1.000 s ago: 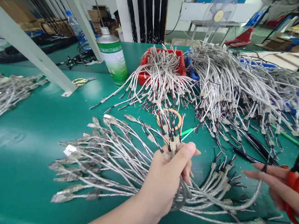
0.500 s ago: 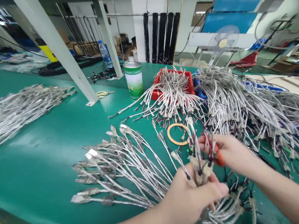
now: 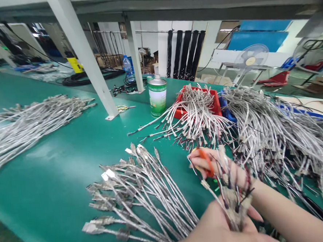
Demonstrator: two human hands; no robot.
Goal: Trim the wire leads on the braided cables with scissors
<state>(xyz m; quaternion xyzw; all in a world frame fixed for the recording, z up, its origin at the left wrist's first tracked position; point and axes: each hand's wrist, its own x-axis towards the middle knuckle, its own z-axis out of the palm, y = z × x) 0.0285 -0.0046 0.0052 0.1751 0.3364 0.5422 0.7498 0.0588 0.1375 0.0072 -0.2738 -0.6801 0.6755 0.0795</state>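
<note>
My left hand [image 3: 219,227] is closed around a bundle of clear-jacketed USB cables [image 3: 154,183]. Their stripped ends, with thin black, red and white wires, stick up above my thumb, while their plugs fan out to the left on the table. Beyond the bundle, my right hand [image 3: 221,164] pinches the thin wire end of one cable [image 3: 209,190] that leans out from the rest. An orange band [image 3: 207,162] lies across the fingers of my right hand; its kind is unclear. A yellowish ring [image 3: 198,151] is mostly hidden behind that hand.
A red bin [image 3: 216,100] and a blue bin [image 3: 228,111] overflow with similar cables at the right. A green can [image 3: 158,99] stands left of them, near small scissors [image 3: 125,108] and a white post [image 3: 85,56]. More cables [image 3: 38,123] lie far left.
The view has tilted up. My right hand has moved left from among the bundle's wire ends to one cable's wire, and that cable now leans apart. My left hand still grips the bundle, lower in view.
</note>
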